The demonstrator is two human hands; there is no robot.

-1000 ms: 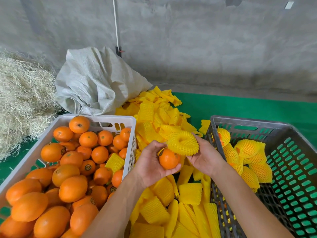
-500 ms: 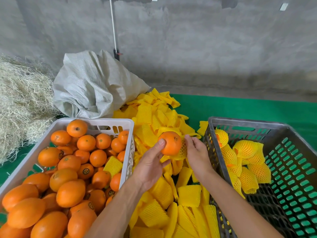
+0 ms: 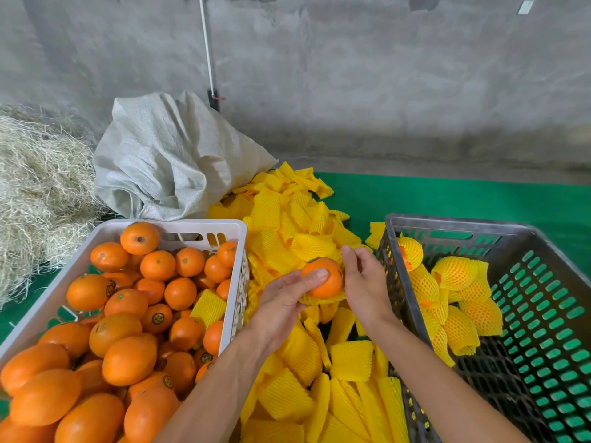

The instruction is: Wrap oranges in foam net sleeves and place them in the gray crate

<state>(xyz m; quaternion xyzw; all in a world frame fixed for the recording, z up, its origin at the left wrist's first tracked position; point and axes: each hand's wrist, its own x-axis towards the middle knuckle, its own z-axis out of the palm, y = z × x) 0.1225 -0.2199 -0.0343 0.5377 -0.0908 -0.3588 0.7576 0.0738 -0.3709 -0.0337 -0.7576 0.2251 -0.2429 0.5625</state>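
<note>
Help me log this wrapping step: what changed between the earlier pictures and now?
The orange, first bare in the left hand below the opened foam net sleeve, now sits partly inside it. The right hand brought the sleeve down and pinches its edge; the left thumb presses the fruit in. The white crate, the gray crate and the wrapped oranges stayed put.

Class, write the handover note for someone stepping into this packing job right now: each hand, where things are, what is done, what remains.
Left hand holds the orange, thumb on top.
Right hand pinches the foam net sleeve, which covers only the orange's underside and far side.
Done: several wrapped oranges lie in the gray crate.
Left: pull the sleeve fully over, place it in the crate, then continue with the white crate of bare oranges. Spare sleeves lie between crates.
</note>
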